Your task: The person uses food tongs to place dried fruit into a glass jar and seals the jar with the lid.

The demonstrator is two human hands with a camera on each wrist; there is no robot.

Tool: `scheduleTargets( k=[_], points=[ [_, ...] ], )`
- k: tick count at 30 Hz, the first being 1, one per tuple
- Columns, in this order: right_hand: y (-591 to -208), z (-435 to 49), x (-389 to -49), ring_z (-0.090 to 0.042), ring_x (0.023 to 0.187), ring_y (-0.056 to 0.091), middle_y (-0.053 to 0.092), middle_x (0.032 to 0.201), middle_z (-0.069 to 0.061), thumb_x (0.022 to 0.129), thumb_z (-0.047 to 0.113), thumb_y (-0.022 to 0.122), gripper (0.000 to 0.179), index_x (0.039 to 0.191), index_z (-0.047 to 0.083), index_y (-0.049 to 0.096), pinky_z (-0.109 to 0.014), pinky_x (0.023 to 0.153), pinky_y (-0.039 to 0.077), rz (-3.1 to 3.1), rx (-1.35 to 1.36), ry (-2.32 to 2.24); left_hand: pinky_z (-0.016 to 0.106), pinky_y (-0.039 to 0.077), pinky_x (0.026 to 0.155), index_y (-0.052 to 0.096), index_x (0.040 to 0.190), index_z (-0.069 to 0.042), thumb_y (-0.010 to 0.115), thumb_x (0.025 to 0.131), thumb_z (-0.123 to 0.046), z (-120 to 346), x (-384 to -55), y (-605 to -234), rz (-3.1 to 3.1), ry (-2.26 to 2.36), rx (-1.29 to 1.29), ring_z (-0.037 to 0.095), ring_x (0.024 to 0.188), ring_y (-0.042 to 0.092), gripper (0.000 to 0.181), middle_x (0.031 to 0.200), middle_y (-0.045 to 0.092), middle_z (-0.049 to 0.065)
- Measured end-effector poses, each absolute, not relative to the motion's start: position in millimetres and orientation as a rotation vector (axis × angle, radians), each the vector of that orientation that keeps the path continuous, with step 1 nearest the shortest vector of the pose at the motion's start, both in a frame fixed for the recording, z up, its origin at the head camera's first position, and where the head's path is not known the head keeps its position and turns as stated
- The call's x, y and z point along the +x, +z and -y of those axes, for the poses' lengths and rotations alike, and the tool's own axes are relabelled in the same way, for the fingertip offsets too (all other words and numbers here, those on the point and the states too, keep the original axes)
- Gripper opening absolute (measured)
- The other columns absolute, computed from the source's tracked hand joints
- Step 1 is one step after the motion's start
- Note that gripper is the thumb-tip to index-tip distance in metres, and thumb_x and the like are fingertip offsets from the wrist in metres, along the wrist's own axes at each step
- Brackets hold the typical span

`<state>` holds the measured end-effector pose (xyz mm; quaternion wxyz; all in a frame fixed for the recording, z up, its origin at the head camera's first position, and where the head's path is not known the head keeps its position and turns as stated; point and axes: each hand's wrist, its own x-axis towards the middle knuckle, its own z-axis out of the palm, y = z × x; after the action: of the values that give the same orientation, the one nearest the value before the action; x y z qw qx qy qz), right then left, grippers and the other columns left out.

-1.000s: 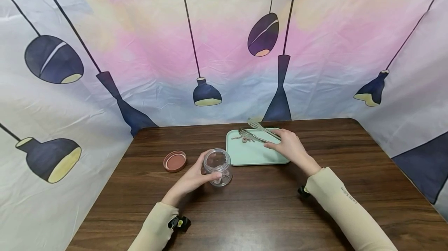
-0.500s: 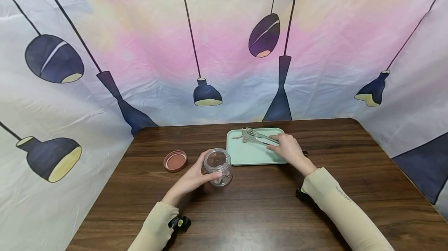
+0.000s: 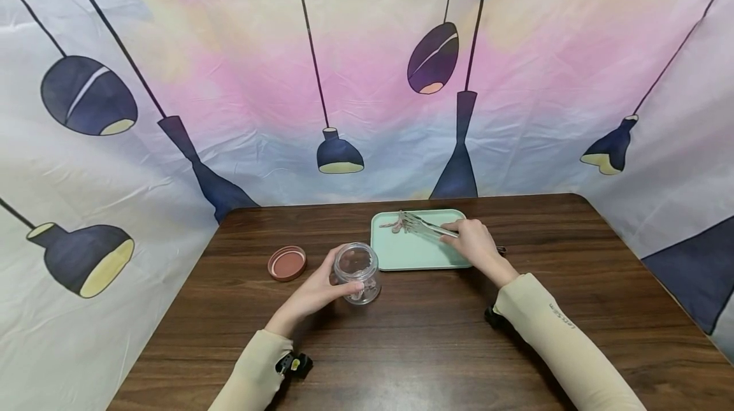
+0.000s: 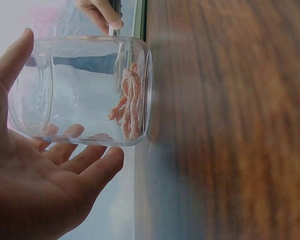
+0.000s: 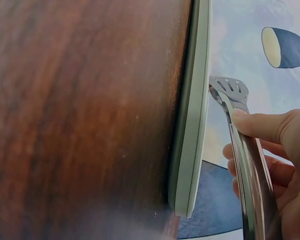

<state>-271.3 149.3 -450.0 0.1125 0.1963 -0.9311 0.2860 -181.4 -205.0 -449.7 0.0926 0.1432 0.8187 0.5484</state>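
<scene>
A clear jar (image 3: 357,272), lid off, is held upright at the centre of the tabletop (image 3: 401,334) by the left hand (image 3: 312,296), fingers curled round it. Metal tongs (image 3: 427,227) are gripped by the right hand (image 3: 473,242), tips closed on pinkish strips (image 3: 395,225) on the green tray (image 3: 401,255). Some strips already in the jar are shown only by the left wrist view; at least one remains on the tray.

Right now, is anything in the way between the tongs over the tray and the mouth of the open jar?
Nothing visible blocks it. The jar stands lidless beside the green tray, held by the left hand; its lid lies off to the left. The right hand holds the tongs over the tray.
</scene>
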Motion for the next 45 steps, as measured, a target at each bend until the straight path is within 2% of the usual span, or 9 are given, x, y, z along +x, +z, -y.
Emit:
scheduleTargets(
  k=[13,16,20,29,32,36,40,45],
  points=[
    [-442.7,-151.6,-270.2,-0.009,0.039,0.026,0.072,0.107,-0.023,0.089,0.018,0.079,0.033,0.118,0.004,0.075,-0.028,0.045,0.028,2.716,0.559,0.847,0.051,0.039,0.106,0.026,0.157,-0.015,0.080,0.088,-0.026,205.2,-179.2,-448.7,-2.418,1.641,0.446,0.030,0.133,0.048,0.088,0.150,0.044,0.014],
    [-437.0,-153.3,-269.8,-0.010,0.038,0.026,0.073,0.094,-0.021,0.089,0.018,0.079,0.033,0.119,0.005,0.075,-0.027,0.044,0.028,2.697,0.569,0.839,0.051,0.038,0.107,0.027,0.156,-0.016,0.081,0.088,-0.026,206.0,-179.9,-449.2,-2.427,1.635,0.443,0.030,0.134,0.047,0.087,0.150,0.044,0.013],
    [-428.7,-155.7,-269.1,-0.010,0.038,0.027,0.073,0.090,-0.020,0.089,0.019,0.079,0.033,0.119,0.005,0.075,-0.028,0.044,0.029,2.666,0.583,0.825,0.050,0.038,0.107,0.028,0.156,-0.018,0.081,0.088,-0.026,206.5,-180.6,-448.9,-2.440,1.621,0.435,0.028,0.134,0.047,0.087,0.150,0.044,0.011],
    [-413.5,-154.2,-256.9,-0.011,0.039,0.029,0.074,0.101,-0.018,0.090,0.020,0.078,0.033,0.119,0.007,0.075,-0.028,0.045,0.030,2.646,0.631,0.874,0.050,0.037,0.108,0.028,0.156,-0.019,0.081,0.087,-0.028,206.0,-180.6,-448.9,-2.442,1.616,0.424,0.028,0.134,0.046,0.087,0.150,0.045,0.011],
    [-406.5,-151.0,-250.0,-0.009,0.040,0.036,0.074,0.107,-0.018,0.089,0.020,0.079,0.032,0.118,0.007,0.076,-0.028,0.047,0.034,2.620,0.669,0.885,0.050,0.037,0.108,0.028,0.156,-0.019,0.081,0.087,-0.029,205.9,-180.6,-448.9,-2.444,1.614,0.417,0.028,0.134,0.047,0.088,0.149,0.045,0.011],
    [-396.0,-145.8,-240.3,-0.006,0.048,0.047,0.074,0.096,-0.012,0.088,0.021,0.080,0.032,0.117,0.008,0.077,-0.028,0.051,0.039,2.569,0.726,0.887,0.051,0.036,0.109,0.028,0.156,-0.019,0.082,0.087,-0.029,205.9,-180.5,-448.9,-2.455,1.608,0.409,0.029,0.134,0.047,0.088,0.148,0.047,0.012],
    [-385.7,-140.5,-229.0,-0.005,0.053,0.048,0.073,0.091,-0.005,0.087,0.020,0.081,0.032,0.116,0.008,0.077,-0.028,0.052,0.041,2.506,0.806,0.900,0.053,0.035,0.110,0.029,0.156,-0.019,0.082,0.086,-0.030,206.4,-180.3,-449.4,-2.464,1.600,0.403,0.028,0.136,0.045,0.089,0.148,0.047,0.012],
    [-375.5,-133.4,-215.6,-0.002,0.058,0.053,0.074,0.096,-0.001,0.087,0.020,0.081,0.032,0.117,0.011,0.077,-0.026,0.055,0.044,2.450,0.909,0.904,0.052,0.035,0.110,0.029,0.156,-0.019,0.082,0.086,-0.029,206.5,-180.4,-450.6,-2.458,1.611,0.411,0.029,0.136,0.044,0.088,0.148,0.047,0.013]
  ],
)
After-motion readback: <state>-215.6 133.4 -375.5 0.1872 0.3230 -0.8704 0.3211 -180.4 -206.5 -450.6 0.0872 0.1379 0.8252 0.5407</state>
